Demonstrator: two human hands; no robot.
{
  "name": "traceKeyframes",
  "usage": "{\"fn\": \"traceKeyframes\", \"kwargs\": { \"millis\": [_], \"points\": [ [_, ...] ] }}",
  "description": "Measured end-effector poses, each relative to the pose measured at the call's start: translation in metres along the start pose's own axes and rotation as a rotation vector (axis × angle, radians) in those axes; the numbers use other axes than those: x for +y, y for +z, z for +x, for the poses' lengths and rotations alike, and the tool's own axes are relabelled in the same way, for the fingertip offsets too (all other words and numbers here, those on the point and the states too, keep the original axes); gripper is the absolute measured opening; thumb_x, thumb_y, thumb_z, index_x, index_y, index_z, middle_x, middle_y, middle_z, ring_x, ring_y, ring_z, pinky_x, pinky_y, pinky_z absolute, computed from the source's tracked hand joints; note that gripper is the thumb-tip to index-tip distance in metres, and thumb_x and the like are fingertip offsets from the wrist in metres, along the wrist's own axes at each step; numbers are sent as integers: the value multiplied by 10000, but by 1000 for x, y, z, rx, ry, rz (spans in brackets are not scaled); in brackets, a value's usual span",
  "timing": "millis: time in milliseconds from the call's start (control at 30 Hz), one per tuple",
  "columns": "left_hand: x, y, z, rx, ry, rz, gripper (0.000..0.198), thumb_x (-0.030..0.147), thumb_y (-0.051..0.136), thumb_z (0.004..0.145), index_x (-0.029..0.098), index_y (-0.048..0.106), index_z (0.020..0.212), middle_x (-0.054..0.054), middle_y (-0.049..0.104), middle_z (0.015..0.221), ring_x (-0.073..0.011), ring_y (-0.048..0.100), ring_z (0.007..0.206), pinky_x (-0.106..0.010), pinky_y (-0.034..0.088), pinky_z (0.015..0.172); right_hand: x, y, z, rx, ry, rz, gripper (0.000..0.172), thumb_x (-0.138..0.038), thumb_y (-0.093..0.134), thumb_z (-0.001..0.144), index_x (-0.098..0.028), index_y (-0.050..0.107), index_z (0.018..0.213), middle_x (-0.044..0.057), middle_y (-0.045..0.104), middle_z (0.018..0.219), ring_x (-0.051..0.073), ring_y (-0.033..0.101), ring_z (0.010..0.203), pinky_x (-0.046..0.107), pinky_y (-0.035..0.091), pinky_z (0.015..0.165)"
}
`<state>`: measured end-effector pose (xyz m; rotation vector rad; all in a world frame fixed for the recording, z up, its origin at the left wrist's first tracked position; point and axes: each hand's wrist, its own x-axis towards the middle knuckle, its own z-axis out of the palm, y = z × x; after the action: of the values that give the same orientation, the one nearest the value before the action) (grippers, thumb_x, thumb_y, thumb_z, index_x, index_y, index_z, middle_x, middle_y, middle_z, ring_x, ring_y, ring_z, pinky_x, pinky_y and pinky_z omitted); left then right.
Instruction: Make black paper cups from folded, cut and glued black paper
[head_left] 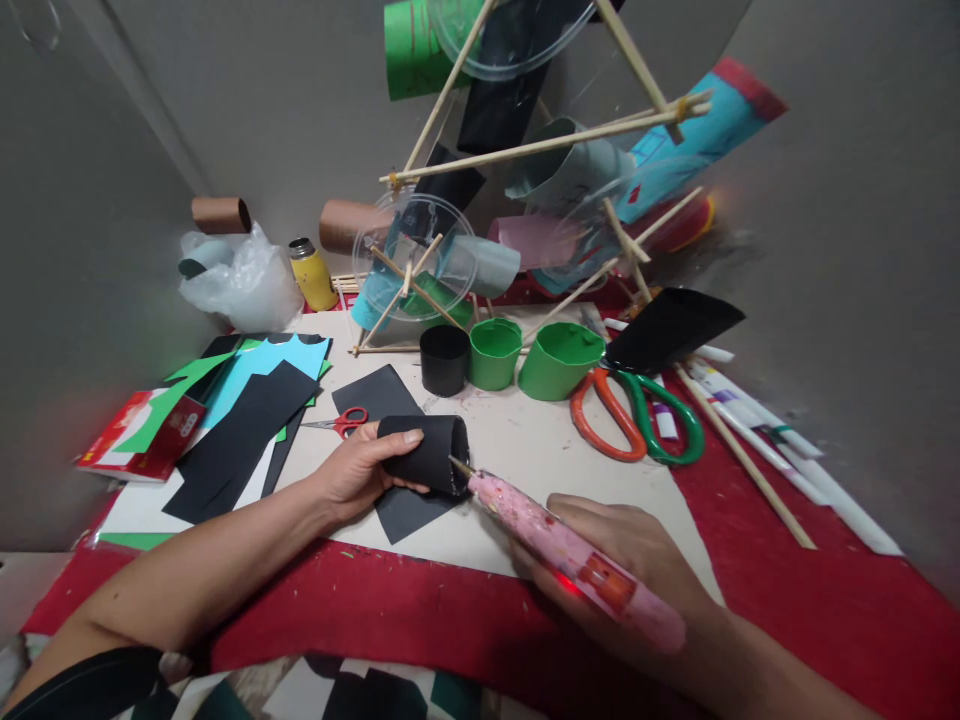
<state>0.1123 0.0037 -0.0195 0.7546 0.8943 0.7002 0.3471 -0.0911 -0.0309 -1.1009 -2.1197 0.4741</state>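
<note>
My left hand [356, 470] is wrapped round a rolled tube of black paper [431, 452], held on its side just above a flat black sheet [409, 510]. My right hand [626, 550] grips a pink glue gun [574, 555] with a red light glowing on it. The gun's nozzle touches the open right end of the black tube. Both hands rest over a white board [540, 450] on a red cloth [420, 610].
A black cup [444, 360] and two green paper cups [495, 352] stand behind. Large orange and green scissors [637, 415] lie right, small red scissors [341, 422] left. A stick-and-plastic-lid structure [540, 150] rises at the back. Paper sheets [247, 400], glue sticks [757, 425], yellow bottle [313, 275].
</note>
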Motion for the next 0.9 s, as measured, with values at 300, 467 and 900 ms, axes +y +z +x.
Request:
{"fn": "traceKeyframes", "kwargs": {
  "millis": [300, 467, 900],
  "points": [
    [1, 1, 0, 1, -2, 16, 330, 329, 841, 622, 69, 693, 760, -92, 716, 677, -175, 666, 551, -282, 577, 547, -6, -3, 5, 36, 32, 15, 253, -192, 543, 878, -218, 473, 637, -43, 438, 540, 107, 439, 433, 248, 332, 435],
    [1, 1, 0, -3, -6, 15, 311, 324, 828, 643, 78, 684, 767, -90, 717, 680, -175, 670, 555, -271, 572, 546, -9, -4, 9, 73, 13, 29, 237, -178, 522, 887, -219, 478, 658, -25, 463, 562, 123, 470, 468, 255, 350, 446],
    [-1, -1, 0, -3, -12, 18, 327, 336, 839, 625, 80, 687, 763, -82, 712, 667, -169, 660, 535, -269, 557, 542, -7, -4, 9, 51, -9, 9, 230, -181, 530, 884, -221, 468, 666, -29, 463, 559, 122, 466, 470, 258, 344, 448]
  ]
}}
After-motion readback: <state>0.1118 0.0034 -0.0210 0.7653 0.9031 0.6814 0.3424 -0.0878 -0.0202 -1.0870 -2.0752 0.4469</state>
